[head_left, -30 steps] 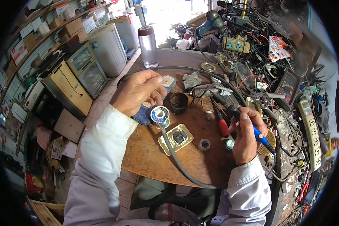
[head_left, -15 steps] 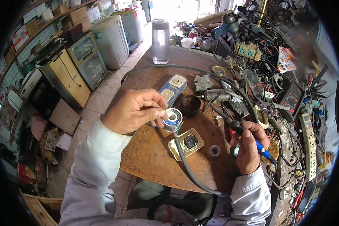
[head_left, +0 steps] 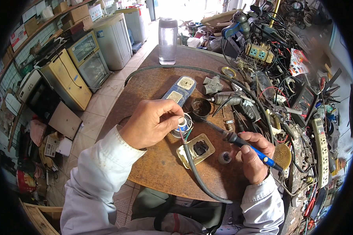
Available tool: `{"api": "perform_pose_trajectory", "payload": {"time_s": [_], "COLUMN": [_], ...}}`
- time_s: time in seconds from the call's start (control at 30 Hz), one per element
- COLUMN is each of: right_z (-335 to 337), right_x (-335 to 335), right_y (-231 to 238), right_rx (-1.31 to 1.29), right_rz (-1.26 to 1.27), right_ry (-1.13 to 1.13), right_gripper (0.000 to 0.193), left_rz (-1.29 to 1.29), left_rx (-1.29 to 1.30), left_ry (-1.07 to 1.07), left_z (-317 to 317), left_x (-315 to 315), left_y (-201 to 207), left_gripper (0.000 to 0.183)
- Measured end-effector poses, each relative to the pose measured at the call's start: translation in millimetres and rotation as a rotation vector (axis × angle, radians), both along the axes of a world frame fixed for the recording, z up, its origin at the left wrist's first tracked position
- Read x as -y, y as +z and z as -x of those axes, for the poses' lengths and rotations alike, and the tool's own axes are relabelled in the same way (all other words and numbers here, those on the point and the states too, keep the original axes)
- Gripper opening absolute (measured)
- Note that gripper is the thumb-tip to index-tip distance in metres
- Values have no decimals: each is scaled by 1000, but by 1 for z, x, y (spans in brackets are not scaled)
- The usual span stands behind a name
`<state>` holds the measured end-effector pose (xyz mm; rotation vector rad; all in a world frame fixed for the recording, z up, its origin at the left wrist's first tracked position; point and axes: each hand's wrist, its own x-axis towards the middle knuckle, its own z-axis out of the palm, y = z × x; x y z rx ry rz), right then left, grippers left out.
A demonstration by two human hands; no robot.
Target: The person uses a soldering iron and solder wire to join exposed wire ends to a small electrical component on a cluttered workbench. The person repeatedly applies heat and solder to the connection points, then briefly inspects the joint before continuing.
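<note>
My left hand is closed in a pinch on a thin red wire that comes out of a black cable. A solder spool with a blue label sits right behind those fingertips, partly hidden. In my right hand is a soldering iron with a blue and black handle, its shaft pointing left. Its tip reaches a dark round tin; whether it touches what is inside I cannot tell. Below the spool lies an open cream-coloured housing with a black part in it.
A blue case and a grey knob-like part lie beyond the tin. A clear bottle stands at the table's far end. Cables and tools crowd the right side, beside a power strip. A small round container is near my right hand.
The soldering iron's tip has swung left to the dark tin. My left hand has shifted slightly right and down, still pinching.
</note>
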<state>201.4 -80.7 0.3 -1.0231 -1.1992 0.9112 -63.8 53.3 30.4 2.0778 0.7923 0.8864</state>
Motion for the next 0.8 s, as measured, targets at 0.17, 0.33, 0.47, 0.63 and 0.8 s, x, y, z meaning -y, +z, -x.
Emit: {"api": "perform_pose_trajectory", "payload": {"time_s": [0.17, 0.33, 0.47, 0.63, 0.8], "right_z": [3, 1, 3, 4, 3], "right_x": [1, 3, 4, 3, 1], "right_y": [5, 12, 10, 12, 10], "right_rx": [-7, 83, 9, 36, 45], "right_rz": [3, 17, 99, 99, 96], "right_ry": [15, 28, 36, 40, 42], "right_gripper": [35, 33, 33, 33, 33], "left_rz": [-13, -46, -21, -35, -59], "left_rx": [-13, -42, -43, -44, -54], "left_ry": [-39, -31, -30, -28, -16], "left_z": [1, 0, -1, 1, 2], "left_x": [-1, 1, 1, -1, -2], "left_y": [0, 3, 5, 3, 3], "left_gripper": [8, 9, 8, 8, 8]}}
